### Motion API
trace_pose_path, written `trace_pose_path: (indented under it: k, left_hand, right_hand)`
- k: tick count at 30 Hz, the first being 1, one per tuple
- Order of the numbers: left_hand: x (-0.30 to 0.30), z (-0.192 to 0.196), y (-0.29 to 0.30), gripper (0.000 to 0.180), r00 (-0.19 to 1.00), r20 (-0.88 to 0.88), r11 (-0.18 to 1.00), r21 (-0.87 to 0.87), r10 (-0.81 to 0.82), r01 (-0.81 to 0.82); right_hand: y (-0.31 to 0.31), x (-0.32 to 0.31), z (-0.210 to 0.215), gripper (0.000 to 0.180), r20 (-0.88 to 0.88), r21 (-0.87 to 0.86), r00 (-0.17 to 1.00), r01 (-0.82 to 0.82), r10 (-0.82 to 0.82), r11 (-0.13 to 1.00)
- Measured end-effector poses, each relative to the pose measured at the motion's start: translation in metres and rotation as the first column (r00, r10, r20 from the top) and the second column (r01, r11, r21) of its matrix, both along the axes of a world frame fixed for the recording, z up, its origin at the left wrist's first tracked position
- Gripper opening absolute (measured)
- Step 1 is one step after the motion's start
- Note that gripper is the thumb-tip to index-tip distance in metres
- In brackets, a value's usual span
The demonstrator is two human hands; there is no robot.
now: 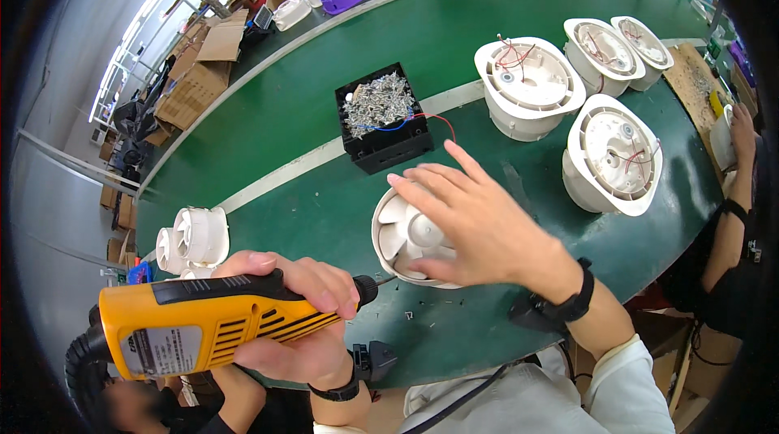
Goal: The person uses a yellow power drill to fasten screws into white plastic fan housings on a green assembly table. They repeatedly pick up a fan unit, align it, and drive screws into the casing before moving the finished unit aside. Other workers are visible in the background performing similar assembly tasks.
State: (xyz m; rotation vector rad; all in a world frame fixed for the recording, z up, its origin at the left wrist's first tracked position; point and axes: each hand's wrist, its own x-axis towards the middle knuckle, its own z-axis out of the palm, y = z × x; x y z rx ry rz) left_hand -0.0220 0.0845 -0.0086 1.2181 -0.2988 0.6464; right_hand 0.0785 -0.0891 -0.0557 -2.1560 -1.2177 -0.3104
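Observation:
My left hand [304, 353] is wrapped around a yellow and black electric screwdriver [231, 335]. The tool lies nearly level, and its thin bit ends by the lower left rim of a round white fan housing [378, 241]. Inside that housing, white fan blades [397, 241] surround a round hub. My right hand [479, 227] is spread over the right side of the housing, fingers stretched and thumb low over its front part; it hides much of the rim. I cannot tell how firmly it touches. Beyond the housing stands a black box [389, 156] heaped with small silver screws [380, 104].
Several white housings with red wires [529, 81] stand at the right on the green table [292, 215]. More white fan parts [200, 237] sit at the left. Small bits [409, 315] lie near the table's front edge. A co-worker's arm [740, 142] reaches in at far right.

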Motion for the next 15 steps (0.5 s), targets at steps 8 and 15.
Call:
trace_pose_path:
  k: [8,15]
  left_hand:
    - [0.003,-0.002,-0.002,0.079,1.0,0.016,0.997,0.071,0.025,-0.026]
    - [-0.004,-0.001,0.002,0.079,0.999,0.018,0.999,0.023,-0.033,0.033]
  right_hand:
    - [0.013,-0.03,-0.003,0.079,0.025,-0.038,0.976,0.218,-0.217,0.975]
    - [-0.004,-0.002,0.005,0.079,-0.047,-0.003,0.989,-0.142,0.142,0.99]
